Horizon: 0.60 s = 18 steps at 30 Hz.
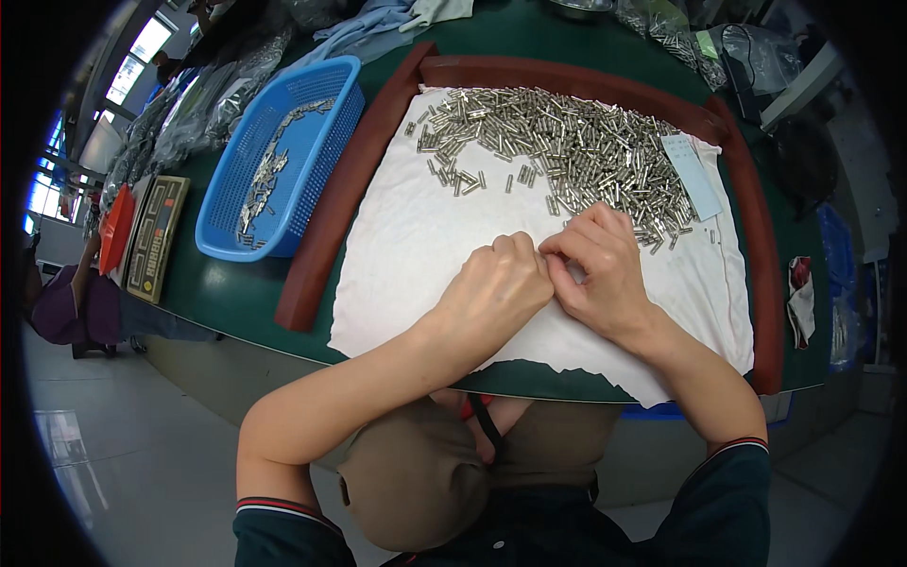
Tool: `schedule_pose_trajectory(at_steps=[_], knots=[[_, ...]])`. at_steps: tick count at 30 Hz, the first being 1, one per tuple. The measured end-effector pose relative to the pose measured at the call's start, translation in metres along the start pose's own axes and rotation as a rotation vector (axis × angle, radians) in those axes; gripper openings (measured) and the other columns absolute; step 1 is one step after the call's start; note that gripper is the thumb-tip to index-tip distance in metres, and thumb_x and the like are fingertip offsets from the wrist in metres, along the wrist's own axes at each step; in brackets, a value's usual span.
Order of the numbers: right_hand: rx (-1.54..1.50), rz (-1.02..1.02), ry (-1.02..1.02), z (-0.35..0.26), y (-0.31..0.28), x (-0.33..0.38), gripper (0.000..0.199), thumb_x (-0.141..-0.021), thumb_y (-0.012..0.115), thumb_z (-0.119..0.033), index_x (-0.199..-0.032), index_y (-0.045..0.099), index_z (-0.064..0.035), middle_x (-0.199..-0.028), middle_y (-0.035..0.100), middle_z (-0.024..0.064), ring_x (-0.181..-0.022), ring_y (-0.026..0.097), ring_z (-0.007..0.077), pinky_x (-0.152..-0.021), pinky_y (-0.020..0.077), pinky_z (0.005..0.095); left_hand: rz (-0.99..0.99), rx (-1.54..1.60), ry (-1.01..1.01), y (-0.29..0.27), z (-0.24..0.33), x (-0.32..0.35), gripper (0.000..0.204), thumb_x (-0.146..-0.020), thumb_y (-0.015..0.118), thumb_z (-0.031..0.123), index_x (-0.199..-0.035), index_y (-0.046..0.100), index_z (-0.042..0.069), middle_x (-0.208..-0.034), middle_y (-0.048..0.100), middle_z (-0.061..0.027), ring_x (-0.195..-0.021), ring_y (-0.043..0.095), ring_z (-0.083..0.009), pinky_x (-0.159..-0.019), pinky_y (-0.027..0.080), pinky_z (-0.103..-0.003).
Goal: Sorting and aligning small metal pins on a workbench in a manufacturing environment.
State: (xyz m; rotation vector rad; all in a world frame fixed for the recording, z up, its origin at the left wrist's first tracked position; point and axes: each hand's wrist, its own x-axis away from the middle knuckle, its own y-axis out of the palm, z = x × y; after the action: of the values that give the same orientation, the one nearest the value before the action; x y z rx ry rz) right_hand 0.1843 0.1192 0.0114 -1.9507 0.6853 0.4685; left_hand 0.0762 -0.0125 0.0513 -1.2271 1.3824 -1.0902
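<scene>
My left hand [501,286] and my right hand [605,274] meet over a white cloth [402,246], fingertips close together. Both are closed in a pinch, and whatever lies between the fingers is hidden. Just beyond them, a heap of small silver metal cylinders [586,142] covers the far part of the cloth. The right hand is close to the heap's near edge. A few cylinders lie loose at its left side. On the heap's right edge rests a pale blue paper slip [693,180].
A reddish-brown wooden frame [567,77] borders the cloth on its left, far and right sides. Left of it stands a blue plastic basket [316,175] with some metal pieces inside. A flat printed box [158,236] lies farther left. Plastic bags [756,57] sit at the back right. A person in purple [76,307] is at far left.
</scene>
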Motion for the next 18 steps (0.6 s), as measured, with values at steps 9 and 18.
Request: schedule_pose_trajectory(at_steps=[9,18], knots=[[-0.026,-0.009,-0.044,0.003,0.004,-0.005,0.013,-0.068,0.069,-0.001,-0.078,0.066,-0.0074,-0.071,0.057,0.0039,-0.078,0.053,0.0247,-0.073,0.0378,0.0374,-0.015,-0.034,0.002,0.002,-0.005,-0.002,0.013,-0.07,0.061,0.002,-0.08,0.059,-0.004,-0.077,0.056,-0.0119,-0.07,0.062,-0.0204,-0.056,0.054,-0.028],[-0.008,-0.008,-0.027,-0.003,-0.002,-0.001,0.01,-0.067,0.067,0.0,-0.074,0.065,-0.006,-0.07,0.057,0.0044,-0.078,0.053,0.0258,-0.076,0.0379,0.0386,0.166,-0.041,-0.008,0.022,0.002,0.0,0.01,-0.072,0.059,0.006,-0.076,0.061,-0.004,-0.073,0.055,-0.0109,-0.066,0.06,-0.0197,-0.05,0.051,-0.027]])
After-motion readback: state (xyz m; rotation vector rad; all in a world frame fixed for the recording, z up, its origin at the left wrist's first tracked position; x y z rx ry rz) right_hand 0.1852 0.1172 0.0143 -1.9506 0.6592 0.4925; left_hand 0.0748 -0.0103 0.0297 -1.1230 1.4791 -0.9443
